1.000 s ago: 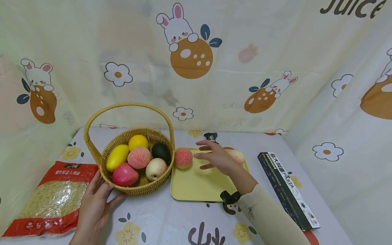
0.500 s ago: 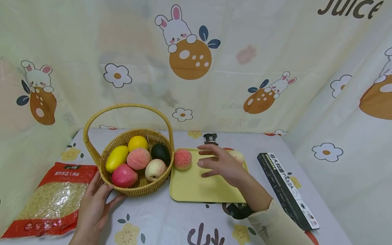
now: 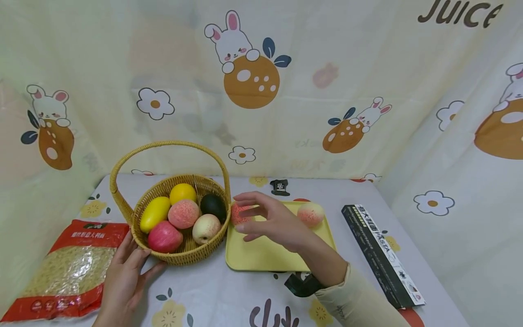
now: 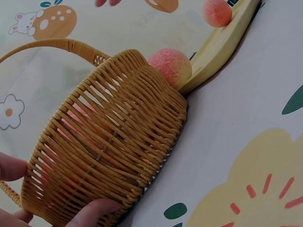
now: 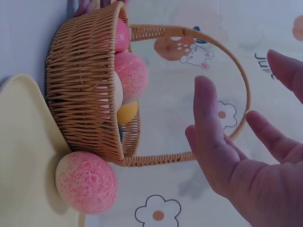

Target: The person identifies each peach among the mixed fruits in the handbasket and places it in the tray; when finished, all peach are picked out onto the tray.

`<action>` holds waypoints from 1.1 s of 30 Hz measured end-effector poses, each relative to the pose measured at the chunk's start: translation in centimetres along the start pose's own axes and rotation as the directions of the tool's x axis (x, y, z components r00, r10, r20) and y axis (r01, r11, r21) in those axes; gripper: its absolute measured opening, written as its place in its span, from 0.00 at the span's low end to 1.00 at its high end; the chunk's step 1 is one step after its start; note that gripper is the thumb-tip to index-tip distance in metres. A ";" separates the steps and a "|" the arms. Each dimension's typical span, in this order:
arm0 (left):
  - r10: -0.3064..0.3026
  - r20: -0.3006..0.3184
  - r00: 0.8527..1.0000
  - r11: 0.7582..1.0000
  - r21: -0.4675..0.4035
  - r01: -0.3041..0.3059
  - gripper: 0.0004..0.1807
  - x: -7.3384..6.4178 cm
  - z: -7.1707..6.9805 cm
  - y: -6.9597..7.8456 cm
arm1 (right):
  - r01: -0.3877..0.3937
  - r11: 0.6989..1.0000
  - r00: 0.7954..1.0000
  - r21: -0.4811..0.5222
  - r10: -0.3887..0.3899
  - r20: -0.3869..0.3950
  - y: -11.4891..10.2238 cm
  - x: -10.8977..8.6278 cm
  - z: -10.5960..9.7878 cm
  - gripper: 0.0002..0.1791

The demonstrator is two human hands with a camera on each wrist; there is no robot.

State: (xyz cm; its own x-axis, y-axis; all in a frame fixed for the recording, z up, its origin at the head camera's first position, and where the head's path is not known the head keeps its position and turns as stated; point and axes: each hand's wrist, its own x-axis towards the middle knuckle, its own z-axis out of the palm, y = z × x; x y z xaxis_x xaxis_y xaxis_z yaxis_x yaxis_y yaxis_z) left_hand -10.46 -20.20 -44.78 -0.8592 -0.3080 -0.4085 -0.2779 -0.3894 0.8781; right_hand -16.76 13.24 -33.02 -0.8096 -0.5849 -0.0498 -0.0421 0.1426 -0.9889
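Observation:
A wicker basket [image 3: 180,259] with an arched handle holds several fruits, among them a pink peach [image 3: 184,214], a yellow mango-shaped fruit [image 3: 155,214] and a dark green avocado-like fruit [image 3: 213,207]. Against its near left side rests my left hand [image 3: 127,274], thumb and fingers spread over the weave. My right hand [image 3: 271,220] hovers above the yellow tray [image 3: 261,261], fingers apart and nothing held. Beyond its fingertips, partly covered in the head view, a reddish peach [image 5: 86,182] sits on the tray beside the basket. Another pale pink peach [image 3: 310,214] lies at the tray's right.
At left, a red-and-clear bag of pasta [image 3: 71,268] lies close to my left hand. A long black-and-white pasta box [image 3: 382,254] lies on the right of the table. Behind the tray is a small black packet [image 3: 279,187]. A printed curtain [image 3: 286,127] hangs at the back.
My right hand has shifted left over the tray, now overlapping the reddish peach and uncovering the right-hand peach. My left hand stays on the basket.

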 end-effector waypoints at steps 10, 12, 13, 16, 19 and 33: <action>-0.010 -0.009 1.000 1.000 0.011 0.010 0.42 0.2 0.0 0.0 | 0.007 0.981 1.000 -0.192 -0.006 0.008 -0.4 3.4 2.1 0.36; -0.011 -0.010 1.000 1.000 0.011 0.011 0.42 0.2 0.0 0.0 | 0.015 0.970 1.000 -0.244 -0.011 0.017 -0.5 4.3 2.6 0.35; -0.012 -0.010 1.000 1.000 0.012 0.012 0.42 0.2 0.0 0.0 | 0.022 0.961 1.000 -0.277 -0.016 0.022 -0.6 4.7 2.8 0.36; -0.015 -0.009 1.000 1.000 0.012 0.015 0.42 0.3 0.1 0.1 | 0.033 0.930 0.999 -0.367 -0.022 0.033 -0.5 6.1 3.4 0.36; -0.015 -0.011 1.000 1.000 0.012 0.015 0.42 0.3 0.1 0.1 | 0.032 0.909 0.999 -0.416 -0.012 0.049 -0.4 7.6 4.3 0.37; -0.015 0.009 1.000 1.000 0.013 0.015 0.43 0.4 0.0 0.0 | 0.046 0.751 0.997 -0.658 0.008 0.078 -0.7 13.2 7.2 0.37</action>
State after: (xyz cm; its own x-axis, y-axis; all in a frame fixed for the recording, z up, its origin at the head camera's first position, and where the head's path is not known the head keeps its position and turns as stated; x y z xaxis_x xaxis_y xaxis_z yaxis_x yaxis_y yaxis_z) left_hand -10.80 -20.37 -44.93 -0.8589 -0.2938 -0.4194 -0.2966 -0.3824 0.8751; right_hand -23.18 -0.35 -33.96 -0.7616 -0.6444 -0.0687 -0.4539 0.6062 -0.6531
